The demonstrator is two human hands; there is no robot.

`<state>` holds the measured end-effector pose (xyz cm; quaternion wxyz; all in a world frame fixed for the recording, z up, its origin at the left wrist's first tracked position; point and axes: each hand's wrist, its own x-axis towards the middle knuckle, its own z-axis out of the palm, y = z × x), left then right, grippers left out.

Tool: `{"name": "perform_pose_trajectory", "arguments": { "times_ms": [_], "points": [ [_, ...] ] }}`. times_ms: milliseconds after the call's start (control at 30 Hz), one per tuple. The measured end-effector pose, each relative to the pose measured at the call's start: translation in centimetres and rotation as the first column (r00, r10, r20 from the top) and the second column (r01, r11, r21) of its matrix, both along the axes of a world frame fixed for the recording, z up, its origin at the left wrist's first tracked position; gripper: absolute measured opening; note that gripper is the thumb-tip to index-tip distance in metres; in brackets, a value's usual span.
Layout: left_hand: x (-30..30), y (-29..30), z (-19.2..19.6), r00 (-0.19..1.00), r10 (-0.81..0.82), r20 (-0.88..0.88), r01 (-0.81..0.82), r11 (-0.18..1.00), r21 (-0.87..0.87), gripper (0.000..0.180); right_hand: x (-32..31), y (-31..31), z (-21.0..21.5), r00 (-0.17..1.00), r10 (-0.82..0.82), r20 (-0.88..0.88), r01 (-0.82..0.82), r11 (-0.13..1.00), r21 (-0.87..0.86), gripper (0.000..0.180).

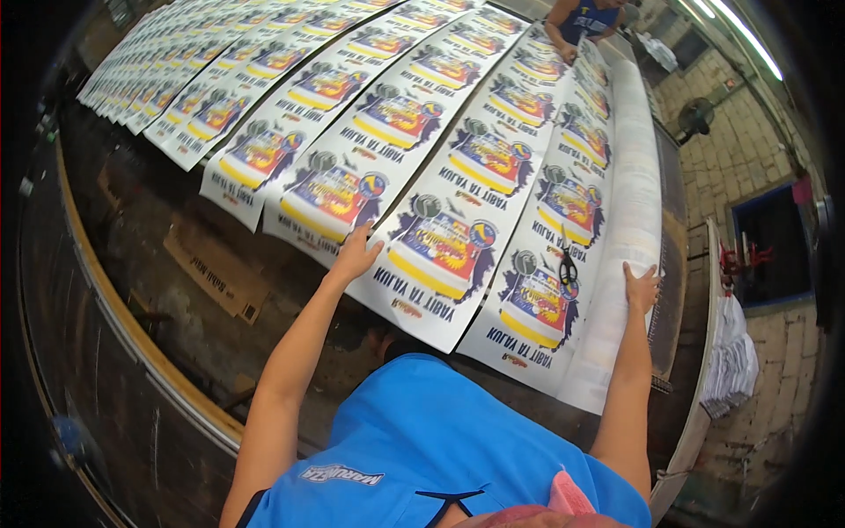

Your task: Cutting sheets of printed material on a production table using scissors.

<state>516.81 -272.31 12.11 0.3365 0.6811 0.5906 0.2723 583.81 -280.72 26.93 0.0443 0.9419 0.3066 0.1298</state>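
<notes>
My left hand [357, 253] rests at the near end of the printed strips, its thumb and fingers apart, touching a printed fabric-like sheet [405, 308] beside the seam with its neighbour. My right hand [642, 287] lies with spread fingers on a large white roll [635, 158] that runs away along the table's right side. Between my hands, a pair of black-handled scissors [569, 267] lies on the rightmost printed strip [539, 304], blades pointing away. The strips carry repeated blue, yellow and red designs.
Many more printed strips [220, 110] overlap toward the far left. At the far end, another person [585, 19] leans over the strips. A flattened cardboard piece [216, 273] lies below the table's near edge. A fan [695, 116] and hanging white sheets [731, 356] are at the right wall.
</notes>
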Motion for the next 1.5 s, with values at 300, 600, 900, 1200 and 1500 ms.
{"name": "perform_pose_trajectory", "arguments": {
  "times_ms": [300,600,900,1200,1500],
  "points": [
    [3.2,7.6,-1.4,0.917,-0.024,-0.397,-0.062,0.978,-0.201,0.057,0.1,0.0,0.4,1.000,-0.011,-0.002,0.011,1.000,0.010,0.106],
    [0.4,9.1,-1.9,0.995,-0.072,0.075,0.095,0.927,-0.363,0.033,0.2,0.1,0.1,1.000,-0.020,0.007,0.019,0.999,0.036,0.105],
    [-0.8,8.8,-2.0,0.997,-0.074,0.026,0.079,0.949,-0.305,0.034,-0.7,0.2,0.1,1.000,-0.019,0.004,0.018,0.999,0.050,0.105],
    [-1.0,9.2,-2.9,0.995,-0.085,0.041,0.094,0.956,-0.279,0.035,-0.6,0.6,0.1,1.000,-0.006,0.015,0.005,0.999,0.053,0.105],
    [-0.9,8.9,-2.7,0.996,-0.083,0.032,0.089,0.960,-0.267,0.032,-0.8,0.2,-0.1,0.999,-0.021,0.033,0.019,0.998,0.054,0.103]
  ]
}}
